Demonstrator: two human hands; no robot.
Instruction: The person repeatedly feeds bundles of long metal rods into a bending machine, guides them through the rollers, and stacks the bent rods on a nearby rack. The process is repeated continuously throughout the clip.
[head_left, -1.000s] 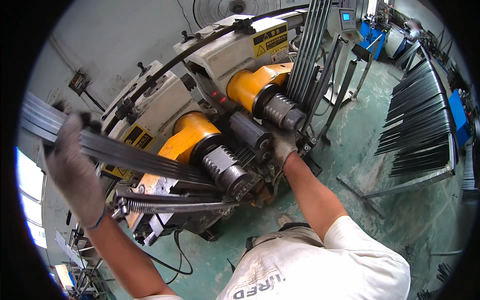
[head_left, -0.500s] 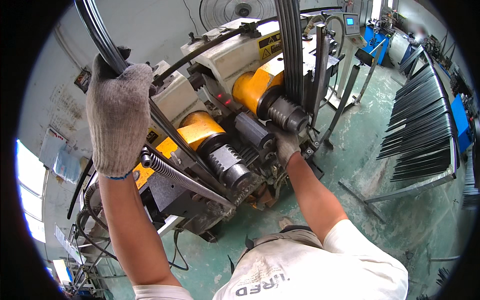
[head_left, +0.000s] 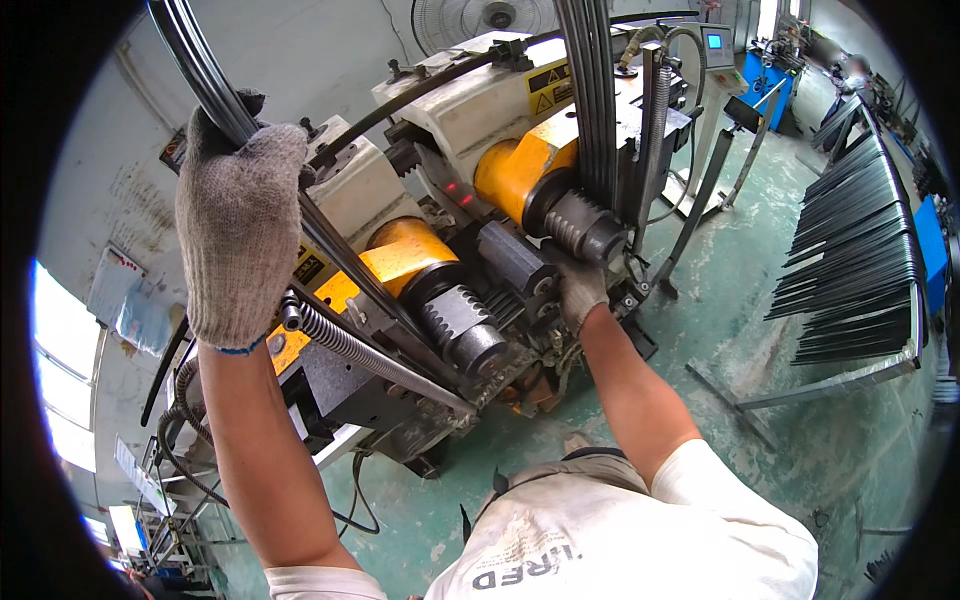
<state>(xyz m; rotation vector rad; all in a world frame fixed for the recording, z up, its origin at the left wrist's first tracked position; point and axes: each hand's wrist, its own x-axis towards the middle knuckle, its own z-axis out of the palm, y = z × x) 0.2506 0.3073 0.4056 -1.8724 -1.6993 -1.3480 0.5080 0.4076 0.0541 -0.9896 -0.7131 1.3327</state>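
Note:
My left hand [head_left: 240, 225], in a grey knitted glove, is closed around a bundle of long dark metal rods [head_left: 205, 70]. The rods slant from the upper left through my grip down to the machine, beside its left yellow roller housing [head_left: 410, 250]. My right hand [head_left: 582, 290], also gloved, reaches in at the right side of the machine. It is next to a dark hexagonal block [head_left: 515, 258] and below the right ridged black roller [head_left: 575, 228]. Its fingers are mostly hidden there. A second upright bundle of dark rods [head_left: 590, 100] stands behind that roller.
The white and yellow bending-type machine [head_left: 450, 120] fills the middle, with a coil spring [head_left: 370, 345] along its near left side. A rack of many thin dark rods [head_left: 850, 250] stands at the right. A control box with a lit screen [head_left: 712, 45] and a fan [head_left: 470, 20] are behind.
The whole view has shifted slightly, with the machine and the rack a little further right. Both hands keep their places, the left still around the rods.

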